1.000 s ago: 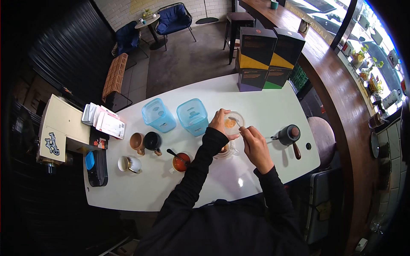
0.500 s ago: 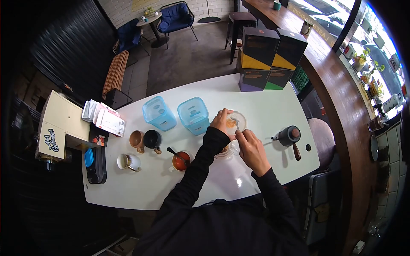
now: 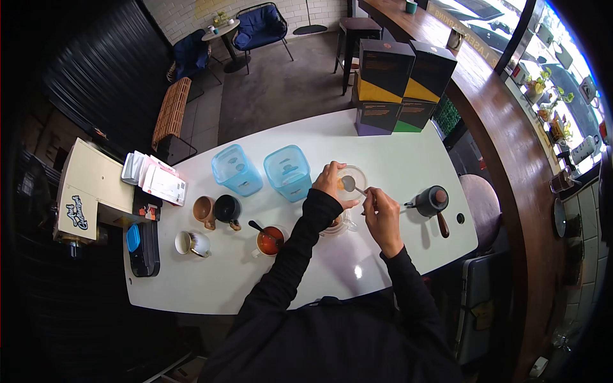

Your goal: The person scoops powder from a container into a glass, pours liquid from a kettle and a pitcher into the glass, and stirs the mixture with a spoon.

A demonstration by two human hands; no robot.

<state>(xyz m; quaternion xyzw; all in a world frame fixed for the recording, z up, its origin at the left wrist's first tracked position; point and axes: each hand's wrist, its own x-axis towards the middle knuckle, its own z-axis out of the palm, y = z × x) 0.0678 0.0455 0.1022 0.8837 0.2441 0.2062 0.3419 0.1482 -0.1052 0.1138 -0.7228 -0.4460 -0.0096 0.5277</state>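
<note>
My left hand (image 3: 328, 183) is wrapped round the side of a clear round container (image 3: 361, 175) with some orange-brown contents. In my right hand (image 3: 383, 222) is a metal spoon (image 3: 349, 184), its bowl over the container's opening. Below the container, partly covered by my left hand, stands a clear glass vessel (image 3: 348, 225) with something brownish in it. A cup of red liquid (image 3: 270, 240) with a dark-handled spoon in it is left of my left forearm. Two light blue plastic tubs (image 3: 288, 167) (image 3: 237, 169) stand beyond my left hand.
Brown (image 3: 204, 209) and black (image 3: 227, 209) cups and a white mug (image 3: 191, 243) stand to the left, near a cream machine (image 3: 96, 185). A wooden-handled pot (image 3: 431, 202) is on the right. Stacked dark boxes (image 3: 385, 70) stand at the table's far edge.
My right hand has shifted slightly right and down. The spoon has turned, so its bowl now shows plainly over the container. My left hand has stayed on the container.
</note>
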